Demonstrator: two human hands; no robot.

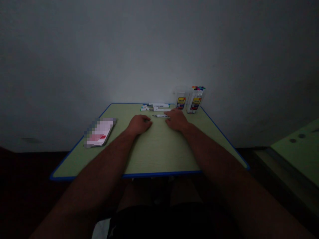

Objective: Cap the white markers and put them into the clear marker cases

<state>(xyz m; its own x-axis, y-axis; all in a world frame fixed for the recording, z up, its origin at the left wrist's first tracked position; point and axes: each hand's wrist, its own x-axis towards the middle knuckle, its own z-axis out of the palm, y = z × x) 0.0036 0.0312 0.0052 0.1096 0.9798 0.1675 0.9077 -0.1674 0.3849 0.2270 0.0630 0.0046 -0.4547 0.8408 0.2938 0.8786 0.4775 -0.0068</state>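
Note:
A white marker lies level just above or on the tabletop, its narrow dark tip pointing left. My right hand is closed on its right end, thumb and fingers pinching it. To the left of the tip, my left hand rests low over the table with curled fingers. Something small and dark shows between its thumb and forefinger, too dim to name. Behind both hands, several white markers lie in a loose pile, some with green ends.
A clear case of markers with coloured ends stands at the back right, beside another clear case. A phone lies at the left. The pale green table has a blue edge and meets a grey wall.

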